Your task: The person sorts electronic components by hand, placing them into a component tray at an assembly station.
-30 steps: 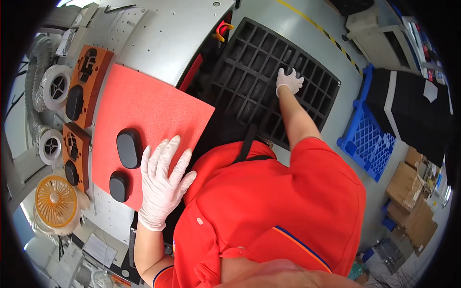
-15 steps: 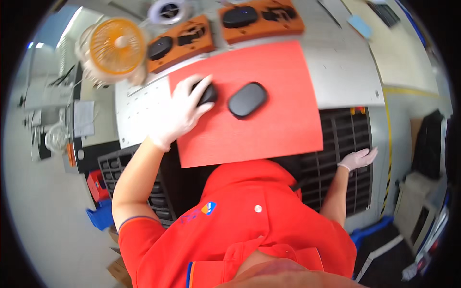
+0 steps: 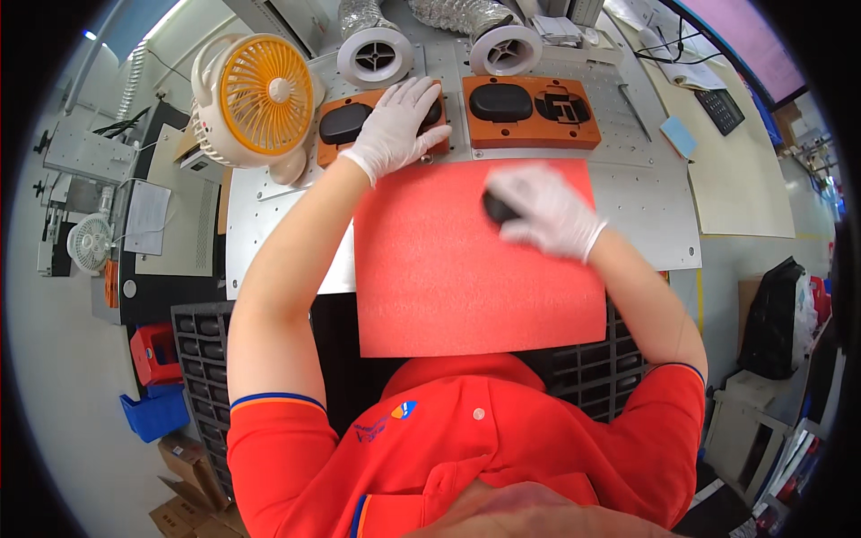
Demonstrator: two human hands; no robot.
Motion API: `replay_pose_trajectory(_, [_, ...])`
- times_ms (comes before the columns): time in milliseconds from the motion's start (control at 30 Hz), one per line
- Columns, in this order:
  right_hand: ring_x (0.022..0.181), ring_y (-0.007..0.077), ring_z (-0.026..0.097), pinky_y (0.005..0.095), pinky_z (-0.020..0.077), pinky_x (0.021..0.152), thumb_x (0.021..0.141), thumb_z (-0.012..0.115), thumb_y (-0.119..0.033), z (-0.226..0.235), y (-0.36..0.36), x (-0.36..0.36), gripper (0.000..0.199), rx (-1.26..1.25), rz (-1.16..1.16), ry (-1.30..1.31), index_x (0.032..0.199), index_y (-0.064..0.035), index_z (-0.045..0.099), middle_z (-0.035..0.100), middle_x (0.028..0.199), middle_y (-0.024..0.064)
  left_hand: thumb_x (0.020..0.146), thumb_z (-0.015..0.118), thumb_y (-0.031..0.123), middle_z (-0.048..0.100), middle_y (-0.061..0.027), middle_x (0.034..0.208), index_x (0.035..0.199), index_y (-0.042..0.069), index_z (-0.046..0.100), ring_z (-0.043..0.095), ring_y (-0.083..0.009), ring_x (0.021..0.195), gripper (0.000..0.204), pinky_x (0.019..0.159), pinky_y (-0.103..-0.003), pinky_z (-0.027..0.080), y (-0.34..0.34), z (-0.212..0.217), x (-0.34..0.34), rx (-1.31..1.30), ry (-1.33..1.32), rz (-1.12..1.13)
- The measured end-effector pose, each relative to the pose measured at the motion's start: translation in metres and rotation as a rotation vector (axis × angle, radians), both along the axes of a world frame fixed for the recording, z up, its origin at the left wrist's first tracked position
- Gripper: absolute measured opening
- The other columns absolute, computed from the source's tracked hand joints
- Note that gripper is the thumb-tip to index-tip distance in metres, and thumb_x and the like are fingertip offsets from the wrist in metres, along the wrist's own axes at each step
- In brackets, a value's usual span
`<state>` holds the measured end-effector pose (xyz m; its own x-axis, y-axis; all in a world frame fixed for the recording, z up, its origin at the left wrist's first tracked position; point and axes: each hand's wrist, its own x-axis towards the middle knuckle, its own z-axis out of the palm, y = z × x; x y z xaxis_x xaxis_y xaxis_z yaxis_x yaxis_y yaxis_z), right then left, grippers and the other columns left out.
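My left hand [image 3: 399, 124], in a white glove, lies over the right end of the left orange fixture [image 3: 337, 154]. Its fingers are stretched out and its thumb stands apart. Beneath it, a black rounded piece [image 3: 434, 113] partly shows in the fixture; how firmly the hand touches it cannot be seen. A black oval case [image 3: 344, 123] sits in the fixture's left recess. My right hand [image 3: 547, 212], gloved and blurred, grips another black oval case [image 3: 499, 208] above the red foam sheet [image 3: 475, 287].
A second orange fixture [image 3: 534, 139] holds a black case [image 3: 500, 102] in one recess; its other recess shows dark inserts. An orange-and-cream fan [image 3: 269, 94] stands at left. Two duct mouths [image 3: 375, 56] are behind. Black trays [image 3: 203, 359] flank my lap.
My left hand has moved from the red sheet up to the left fixture, where its case now appears. My right hand has come from the right side and picked up the other case.
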<state>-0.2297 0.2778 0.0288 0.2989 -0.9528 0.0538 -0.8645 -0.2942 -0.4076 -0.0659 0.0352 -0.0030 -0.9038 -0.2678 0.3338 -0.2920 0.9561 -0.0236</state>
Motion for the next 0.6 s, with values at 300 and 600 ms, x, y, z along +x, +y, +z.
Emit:
replay_pose_trajectory(300, [0.116, 0.0339, 0.046, 0.0399, 0.0383, 0.102, 0.090, 0.058, -0.027, -0.024, -0.055, -0.135, 0.060, -0.299, -0.387, 0.391, 0.143, -0.0083, 0.036, 0.046, 0.132, 0.0149, 0.087, 0.052, 0.059, 0.040, -0.0137, 0.144, 0.141, 0.004, 0.038, 0.032, -0.0300, 0.137, 0.078, 0.116, -0.040, 0.021, 0.012, 0.000, -0.015, 0.001, 0.056, 0.047])
replay_pose_trajectory(600, [0.142, 0.0317, 0.025, 0.0367, 0.0184, 0.116, 0.093, 0.054, -0.029, -0.024, -0.089, -0.124, 0.062, -0.265, -0.244, 0.210, 0.147, -0.0074, 0.030, 0.032, 0.150, 0.0175, 0.086, 0.055, 0.055, 0.042, -0.0168, 0.142, 0.136, 0.003, 0.045, 0.035, -0.0346, 0.133, 0.072, 0.112, -0.042, 0.026, -0.010, -0.001, 0.010, 0.035, 0.200, 0.004])
